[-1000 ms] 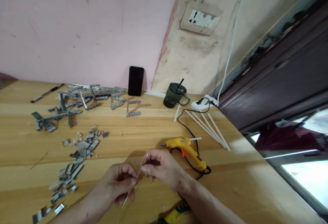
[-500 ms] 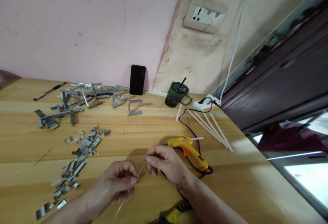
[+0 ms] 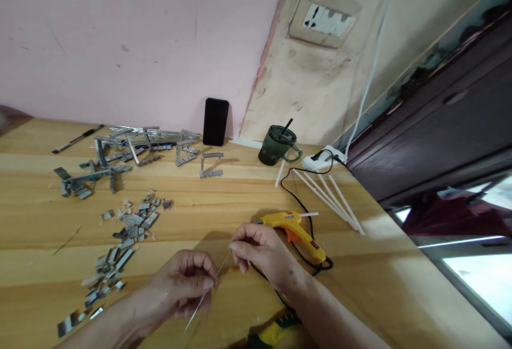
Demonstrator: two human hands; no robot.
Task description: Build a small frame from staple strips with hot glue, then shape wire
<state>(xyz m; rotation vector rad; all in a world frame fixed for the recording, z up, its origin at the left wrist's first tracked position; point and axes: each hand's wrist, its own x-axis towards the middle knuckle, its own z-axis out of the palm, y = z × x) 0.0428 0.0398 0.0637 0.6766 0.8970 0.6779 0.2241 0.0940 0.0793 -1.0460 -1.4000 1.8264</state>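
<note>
A thin, straight, shiny wire (image 3: 194,314) slants up to the right over the table front. My left hand (image 3: 186,285) is closed, pinching it partway along between thumb and fingers. At its upper end my right hand (image 3: 256,248) is closed too, thumb and forefinger pinched on the tip. Just beyond my right hand lies a yellow glue gun (image 3: 294,226) with an orange trigger and a white stick in its back. Under my right forearm a yellow and green tool handle (image 3: 274,333) shows; the rest of it is hidden.
Left of my hands lie many cut metal strip pieces (image 3: 136,221). Bent grey metal strip assemblies (image 3: 94,177) stand behind. A phone (image 3: 216,122) leans on the wall, near a green mug (image 3: 277,146). White glue sticks (image 3: 326,197) and a power strip (image 3: 320,158) with a black cable are at right.
My right hand has shifted slightly right and up, a little farther from my left hand. Both remain pinched on the wire. The view has tilted slightly.
</note>
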